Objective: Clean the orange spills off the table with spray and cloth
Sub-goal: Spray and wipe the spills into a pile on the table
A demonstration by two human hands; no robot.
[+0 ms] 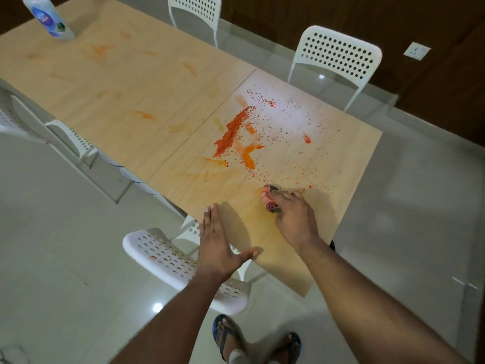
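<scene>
The right hand (294, 219) is gripping a bunched cloth (269, 199) against the table (162, 101) near the orange spills (233, 132); the left hand (217, 245) is hovering flat, fingers straight, at the table's edge.

The table (157, 95) is pale wood with fine grain. Bright orange spills (232, 132) streak and speckle its near end; fainter orange smears mark its far end. The cloth (269, 199) is pink and grey. The bottle (49, 17) at the far corner is white with a blue-purple label. The chairs (338, 56) are white, dotted with holes. The sandals (225, 334) are blue.
</scene>
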